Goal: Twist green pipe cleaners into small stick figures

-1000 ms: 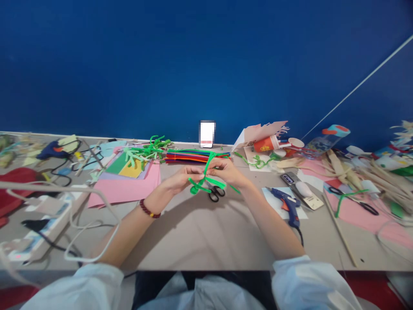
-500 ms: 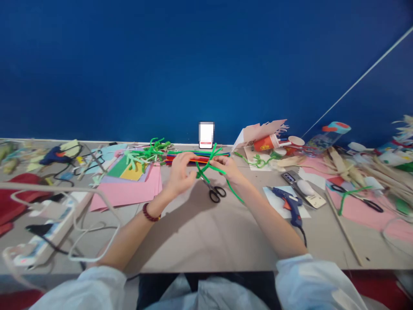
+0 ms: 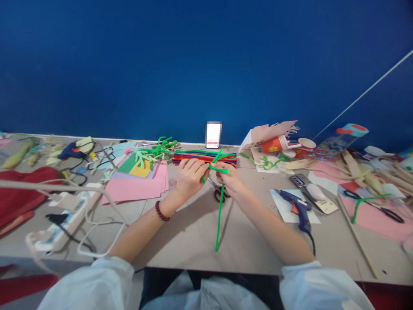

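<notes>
Between my two hands are green pipe cleaners (image 3: 220, 219), bent and joined where the fingers meet; one long end hangs down toward the table's front. My left hand (image 3: 192, 177) has its fingers curled over the pipe cleaners on the left side. The fingertips of my right hand (image 3: 228, 177) pinch them from the right, with short green ends sticking out. Scissors (image 3: 220, 196) lie on the table beneath, partly hidden by my right hand. Just behind the hands lies a bundle of coloured pipe cleaners (image 3: 193, 156).
A lit phone (image 3: 213, 134) leans at the wall. Pink paper (image 3: 132, 188) and twisted green pipe cleaners (image 3: 159, 150) are on the left, beside a power strip (image 3: 69, 221) with cables. To the right are a glue gun (image 3: 298, 208), another phone (image 3: 298, 181), a wooden stick (image 3: 358, 237) and paper cups (image 3: 274, 143).
My left hand has closed from a spread pose onto the green pipe cleaners, and the hands are nearer together. The long green end has swung to hang downward. The view has shifted slightly.
</notes>
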`<state>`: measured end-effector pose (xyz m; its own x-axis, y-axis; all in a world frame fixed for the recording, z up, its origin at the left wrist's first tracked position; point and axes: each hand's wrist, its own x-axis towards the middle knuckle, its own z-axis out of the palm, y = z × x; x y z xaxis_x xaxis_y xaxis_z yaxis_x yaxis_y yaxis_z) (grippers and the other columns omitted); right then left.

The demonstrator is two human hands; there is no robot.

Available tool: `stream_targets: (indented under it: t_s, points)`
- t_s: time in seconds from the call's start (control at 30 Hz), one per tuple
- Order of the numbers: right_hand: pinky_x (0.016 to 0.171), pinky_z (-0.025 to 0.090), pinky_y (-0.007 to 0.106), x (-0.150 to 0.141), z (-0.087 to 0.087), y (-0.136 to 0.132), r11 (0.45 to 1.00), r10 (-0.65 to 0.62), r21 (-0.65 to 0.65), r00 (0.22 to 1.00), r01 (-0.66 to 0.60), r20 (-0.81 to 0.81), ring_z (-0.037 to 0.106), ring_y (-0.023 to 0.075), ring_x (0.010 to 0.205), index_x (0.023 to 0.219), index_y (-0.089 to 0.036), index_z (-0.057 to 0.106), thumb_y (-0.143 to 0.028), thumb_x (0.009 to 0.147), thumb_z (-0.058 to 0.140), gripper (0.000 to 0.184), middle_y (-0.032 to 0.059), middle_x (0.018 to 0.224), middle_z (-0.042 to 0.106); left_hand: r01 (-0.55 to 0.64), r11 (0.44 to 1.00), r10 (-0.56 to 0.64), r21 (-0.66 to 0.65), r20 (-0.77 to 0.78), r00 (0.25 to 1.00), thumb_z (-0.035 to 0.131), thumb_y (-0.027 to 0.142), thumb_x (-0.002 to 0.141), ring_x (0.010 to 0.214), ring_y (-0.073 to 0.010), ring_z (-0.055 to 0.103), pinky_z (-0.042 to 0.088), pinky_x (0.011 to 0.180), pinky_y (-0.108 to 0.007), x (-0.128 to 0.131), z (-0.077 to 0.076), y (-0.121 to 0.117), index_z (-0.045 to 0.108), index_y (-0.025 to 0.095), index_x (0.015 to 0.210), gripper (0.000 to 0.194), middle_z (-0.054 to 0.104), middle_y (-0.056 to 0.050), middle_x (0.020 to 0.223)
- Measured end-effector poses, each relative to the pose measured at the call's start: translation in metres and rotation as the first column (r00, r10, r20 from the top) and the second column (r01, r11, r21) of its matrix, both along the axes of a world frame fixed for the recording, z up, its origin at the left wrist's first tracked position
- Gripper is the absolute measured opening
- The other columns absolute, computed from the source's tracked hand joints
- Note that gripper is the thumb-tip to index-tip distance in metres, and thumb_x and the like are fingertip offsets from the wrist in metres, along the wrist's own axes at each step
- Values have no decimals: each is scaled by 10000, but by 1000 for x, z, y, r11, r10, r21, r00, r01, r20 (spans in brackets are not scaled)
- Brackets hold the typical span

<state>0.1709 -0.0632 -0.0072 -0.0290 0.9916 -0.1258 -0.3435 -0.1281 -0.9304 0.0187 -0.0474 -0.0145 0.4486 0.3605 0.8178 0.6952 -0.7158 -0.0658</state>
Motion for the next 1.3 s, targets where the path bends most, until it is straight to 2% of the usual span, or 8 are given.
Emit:
stream_targets:
  t_s: [0.23,0.37,0.47,0.73,0.83,0.97,1.03,1.3]
  points:
    - [451,199,227,-10,-4,1,993,-105,66,993,101,56,309,49,460,620,-179,554,-458,516,800,387,-84,493,394,97,920,-3,-381,239,971,541,214,811,743,-179,583,370,687,-330,4,7,-2,608,173,710,129,658,-42,732]
    - [480,272,232,-5,-13,8,972,-114,220,984,83,134,390,73,514,659,-186,585,-459,614,749,322,-54,563,478,440,526,144,-728,586,797,584,302,760,571,-119,484,324,513,-253,3,9,3,597,170,647,174,580,-11,642]
    - [503,309,237,-1,-17,12,961,-89,273,986,47,142,425,84,545,676,-186,609,-439,650,734,284,-39,601,519,648,212,301,-732,679,669,646,352,696,536,-99,463,310,479,-230,1,9,8,602,160,611,214,578,-13,621]
    - [446,252,239,-5,-9,8,978,-44,206,998,33,48,322,57,458,634,-184,586,-474,536,796,372,-37,555,528,829,-250,411,-500,720,559,690,345,593,554,-107,505,420,573,-248,0,11,14,581,138,580,234,535,-9,564]
    - [432,223,232,-4,-6,9,985,-80,158,996,72,50,295,44,444,623,-180,570,-507,507,802,417,-49,534,509,762,-89,346,-642,697,628,641,409,690,589,-125,522,404,558,-258,1,9,12,607,144,719,269,561,-18,634]
    - [429,223,223,-2,-6,10,981,-162,125,983,151,87,324,51,464,603,-180,564,-524,484,805,437,-71,502,434,389,629,186,-673,616,766,688,370,723,855,-182,571,457,721,-305,2,5,7,559,204,1105,436,608,-49,943]
    - [428,221,223,-2,-7,9,979,-176,117,980,165,91,329,54,465,595,-182,558,-521,502,798,425,-72,496,420,187,850,91,-493,487,868,694,336,743,967,-214,556,447,836,-358,2,4,5,573,208,1106,403,604,-73,1027]
    - [418,180,229,-9,-7,2,989,-143,26,989,142,41,281,47,433,591,-185,538,-493,501,792,409,-79,480,406,23,972,10,-232,138,990,581,243,858,854,-196,569,432,740,-335,0,2,2,685,193,853,115,644,-66,861]
